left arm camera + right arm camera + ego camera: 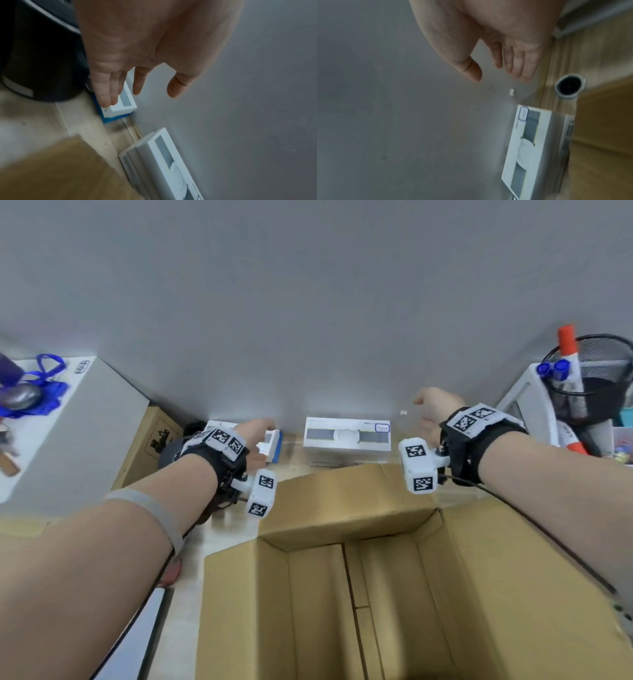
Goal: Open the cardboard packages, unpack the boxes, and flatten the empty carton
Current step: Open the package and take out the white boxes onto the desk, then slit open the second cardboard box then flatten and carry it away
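Observation:
An open brown carton stands in front of me, its flaps spread and its inside bare. Behind it, against the grey wall, sits a stack of white boxes. To its left lies a white box on a blue one. My left hand hovers over that pair with straight fingers, the fingertips at its top edge. My right hand hangs in the air right of the white stack, fingers relaxed and holding nothing.
A white cabinet with a blue bag stands at the left, a brown box and a dark round object beside it. At the right a black mesh basket holds markers. A cable hole pierces the wooden desk.

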`<action>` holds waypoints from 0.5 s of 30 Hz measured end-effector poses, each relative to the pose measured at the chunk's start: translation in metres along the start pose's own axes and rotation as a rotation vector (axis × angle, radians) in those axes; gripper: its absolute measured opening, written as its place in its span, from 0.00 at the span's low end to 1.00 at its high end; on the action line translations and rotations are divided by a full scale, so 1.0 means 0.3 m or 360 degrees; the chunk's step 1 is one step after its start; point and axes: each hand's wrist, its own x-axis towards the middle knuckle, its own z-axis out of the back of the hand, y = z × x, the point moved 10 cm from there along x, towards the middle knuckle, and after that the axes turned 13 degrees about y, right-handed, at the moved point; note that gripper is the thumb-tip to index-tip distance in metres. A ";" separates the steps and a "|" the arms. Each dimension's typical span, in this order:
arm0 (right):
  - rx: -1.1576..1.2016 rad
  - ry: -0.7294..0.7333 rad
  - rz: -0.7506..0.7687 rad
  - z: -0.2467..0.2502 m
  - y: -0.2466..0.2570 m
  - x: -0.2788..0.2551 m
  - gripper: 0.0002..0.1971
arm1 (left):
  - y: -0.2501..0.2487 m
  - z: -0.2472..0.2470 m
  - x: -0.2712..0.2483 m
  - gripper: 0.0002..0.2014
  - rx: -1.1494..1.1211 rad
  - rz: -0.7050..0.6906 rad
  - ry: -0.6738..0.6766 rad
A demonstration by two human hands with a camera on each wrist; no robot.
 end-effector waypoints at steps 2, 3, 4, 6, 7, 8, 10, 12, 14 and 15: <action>0.0296 0.0009 0.0087 0.063 -0.001 -0.067 0.05 | 0.046 0.060 -0.062 0.19 -0.0015 -0.0033 -0.0055; 0.0425 0.0035 0.0107 0.102 -0.015 -0.104 0.06 | 0.074 0.088 -0.086 0.17 0.0031 -0.0039 -0.0060; 0.0489 0.0072 0.0105 0.129 -0.036 -0.151 0.07 | 0.110 0.106 -0.126 0.15 0.0091 -0.0046 -0.0054; 0.0494 0.0041 0.0155 0.215 -0.074 -0.261 0.04 | 0.179 0.152 -0.192 0.12 0.0194 -0.0086 -0.0098; 0.0473 0.0012 0.0165 0.261 -0.102 -0.320 0.05 | 0.227 0.167 -0.227 0.12 0.0248 -0.0080 -0.0092; 0.0436 -0.0020 0.0165 0.306 -0.131 -0.377 0.05 | 0.283 0.177 -0.251 0.11 0.0286 -0.0048 -0.0061; 0.0311 -0.0104 0.0154 0.394 -0.200 -0.488 0.06 | 0.401 0.198 -0.303 0.12 0.0370 0.0020 -0.0026; 0.0147 -0.0167 0.0113 0.473 -0.290 -0.578 0.11 | 0.492 0.198 -0.339 0.15 0.0512 0.0062 0.0011; -0.0017 -0.0061 -0.0004 0.497 -0.410 -0.646 0.19 | 0.531 0.182 -0.383 0.18 0.0786 -0.0005 -0.0015; -0.0077 0.0060 -0.0102 0.488 -0.481 -0.670 0.24 | 0.532 0.160 -0.414 0.16 0.0934 -0.0100 -0.0041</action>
